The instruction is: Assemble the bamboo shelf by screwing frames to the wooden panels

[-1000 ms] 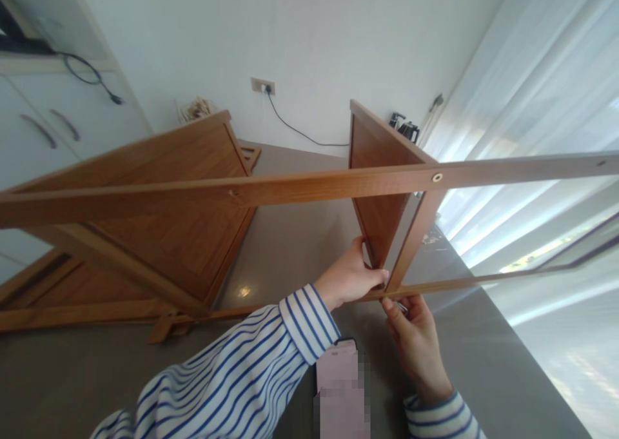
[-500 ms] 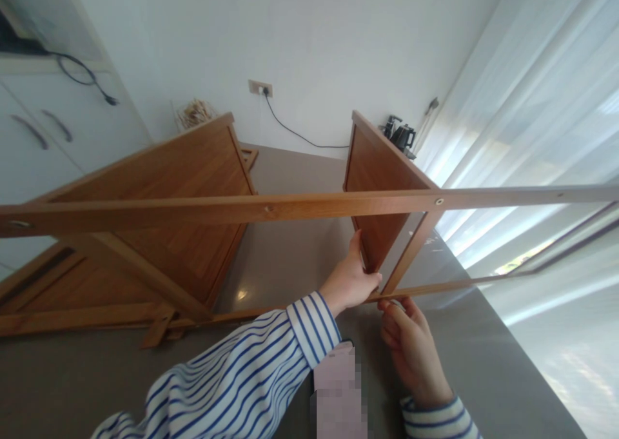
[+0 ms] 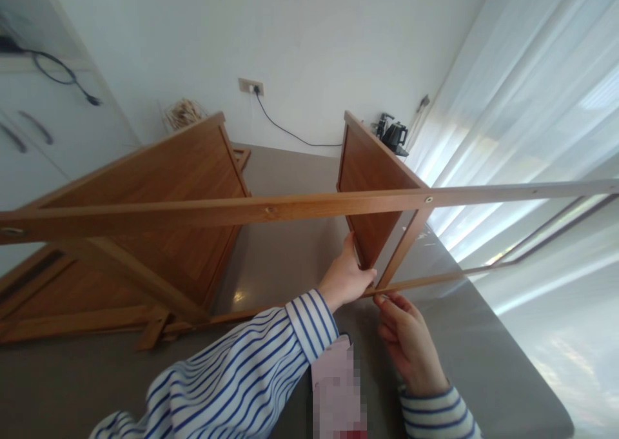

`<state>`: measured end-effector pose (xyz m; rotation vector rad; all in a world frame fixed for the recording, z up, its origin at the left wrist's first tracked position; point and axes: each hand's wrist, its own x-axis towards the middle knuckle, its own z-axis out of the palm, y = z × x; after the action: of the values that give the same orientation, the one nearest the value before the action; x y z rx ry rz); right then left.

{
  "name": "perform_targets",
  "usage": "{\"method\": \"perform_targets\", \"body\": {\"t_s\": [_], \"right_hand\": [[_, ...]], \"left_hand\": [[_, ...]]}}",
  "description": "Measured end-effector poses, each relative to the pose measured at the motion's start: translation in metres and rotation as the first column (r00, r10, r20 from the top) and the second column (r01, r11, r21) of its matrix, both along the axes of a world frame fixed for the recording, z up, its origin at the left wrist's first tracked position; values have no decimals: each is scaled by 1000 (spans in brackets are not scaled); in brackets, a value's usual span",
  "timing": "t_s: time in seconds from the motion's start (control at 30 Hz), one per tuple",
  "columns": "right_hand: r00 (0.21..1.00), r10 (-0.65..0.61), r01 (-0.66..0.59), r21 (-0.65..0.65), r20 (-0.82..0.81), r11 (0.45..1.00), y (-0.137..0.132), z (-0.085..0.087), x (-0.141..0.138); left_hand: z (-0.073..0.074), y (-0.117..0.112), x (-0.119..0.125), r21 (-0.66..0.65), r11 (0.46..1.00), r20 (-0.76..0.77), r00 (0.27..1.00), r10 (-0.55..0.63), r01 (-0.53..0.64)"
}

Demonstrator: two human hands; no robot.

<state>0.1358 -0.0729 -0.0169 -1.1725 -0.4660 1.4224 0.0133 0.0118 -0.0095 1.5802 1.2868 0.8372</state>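
A wooden frame stands on a grey table, with a long upper rail (image 3: 304, 204) and a thinner lower rail (image 3: 435, 280) running across in front of me. Behind the rails rise a right wooden panel (image 3: 370, 181) and a left wooden panel (image 3: 184, 181). My left hand (image 3: 344, 279) is wrapped round the lower corner of the right panel, where it meets the lower rail. Just under that joint, my right hand (image 3: 409, 342) pinches at the front of the lower rail. Whatever lies between its fingertips is too small to make out.
A pinkish flat object (image 3: 333, 368), partly pixelated, lies below my left cuff. At the back are a black kettle (image 3: 395, 135) and a wall socket (image 3: 251, 87) with a cable. White curtains (image 3: 532, 91) hang on the right; a white cabinet (image 3: 43, 129) stands left.
The view has shifted slightly, so the frame and hands sit a little further left. Both hands keep their places at the joint; the right fingers have turned slightly.
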Motion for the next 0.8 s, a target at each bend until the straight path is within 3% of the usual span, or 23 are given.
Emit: {"method": "perform_targets", "body": {"t_s": [0.47,0.8], "right_hand": [[987,-51,38,88,154,995,-1,-3,-1],[945,-81,37,141,317,989,-3,-10,-1]], "left_hand": [[5,1,-1,5,1000,102,995,3,-4],[9,-1,-2,-72,996,148,988,-34,45]]}}
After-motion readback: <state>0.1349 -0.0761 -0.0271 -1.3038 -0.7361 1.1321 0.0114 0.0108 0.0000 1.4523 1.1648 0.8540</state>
